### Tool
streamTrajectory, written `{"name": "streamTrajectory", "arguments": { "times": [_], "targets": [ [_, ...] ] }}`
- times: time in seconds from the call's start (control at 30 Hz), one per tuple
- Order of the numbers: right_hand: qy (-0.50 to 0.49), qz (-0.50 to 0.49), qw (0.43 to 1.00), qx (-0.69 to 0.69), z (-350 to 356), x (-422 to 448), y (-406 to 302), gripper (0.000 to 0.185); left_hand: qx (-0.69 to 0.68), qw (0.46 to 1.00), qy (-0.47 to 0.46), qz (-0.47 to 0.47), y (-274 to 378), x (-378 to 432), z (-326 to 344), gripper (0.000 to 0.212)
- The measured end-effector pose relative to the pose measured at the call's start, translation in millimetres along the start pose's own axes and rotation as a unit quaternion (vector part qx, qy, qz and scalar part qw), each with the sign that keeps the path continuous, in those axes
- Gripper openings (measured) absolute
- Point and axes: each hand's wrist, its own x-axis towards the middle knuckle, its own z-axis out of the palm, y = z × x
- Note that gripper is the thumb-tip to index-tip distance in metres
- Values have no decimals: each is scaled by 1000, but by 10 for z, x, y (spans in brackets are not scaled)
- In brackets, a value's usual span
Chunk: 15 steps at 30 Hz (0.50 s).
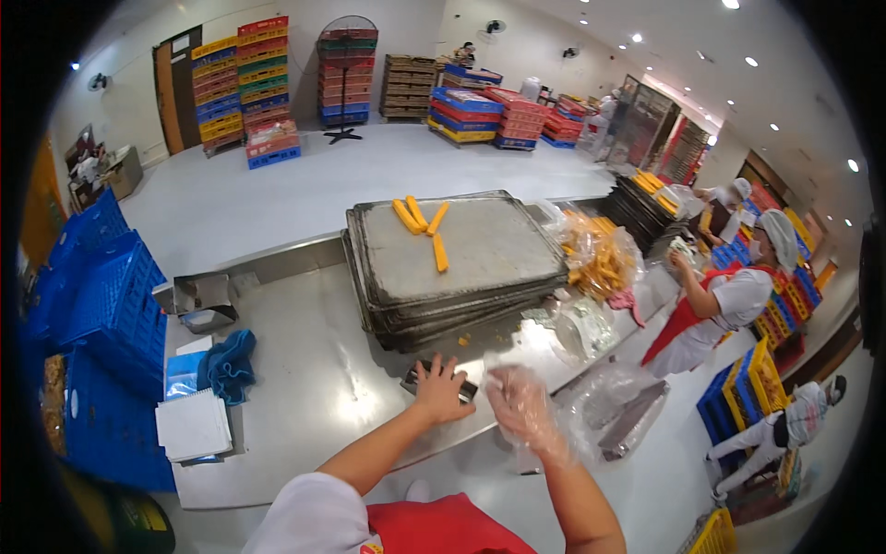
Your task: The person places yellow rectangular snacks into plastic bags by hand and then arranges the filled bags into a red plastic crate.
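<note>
My left hand (441, 393) lies palm down with its fingers spread over a small dark metal object (465, 390) on the steel table (304, 388). The hand covers most of that object. Beside it my right hand (518, 408) wears a clear plastic glove, its fingers curled near the table's front edge; blur hides whether anything is in them. Beyond both hands stands a stack of worn metal trays (471, 242). Several yellow sticks (422, 218) of food lie on the top tray. A few yellow crumbs (464, 341) are scattered in front of the stack.
Right of the trays sits a clear bag of yellow pieces (599, 256). Plastic film (599, 401) hangs at the table's edge. A co-worker in a red apron (720, 298) stands at right. Blue crates (111, 305), a notebook (194, 426) and a blue cloth (228, 367) are left.
</note>
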Motion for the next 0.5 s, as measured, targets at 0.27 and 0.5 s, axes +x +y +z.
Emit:
{"name": "streamTrajectory", "arguments": {
  "times": [0.27, 0.5],
  "targets": [
    [63, -61, 995, -40, 695, 2116, 123, 28, 26, 998, -6, -55, -136, -331, -391, 87],
    [-33, 87, 992, -86, 965, 2955, 1422, 24, -48, 963, 73, -256, 24, -329, -209, 96]
  ]
}}
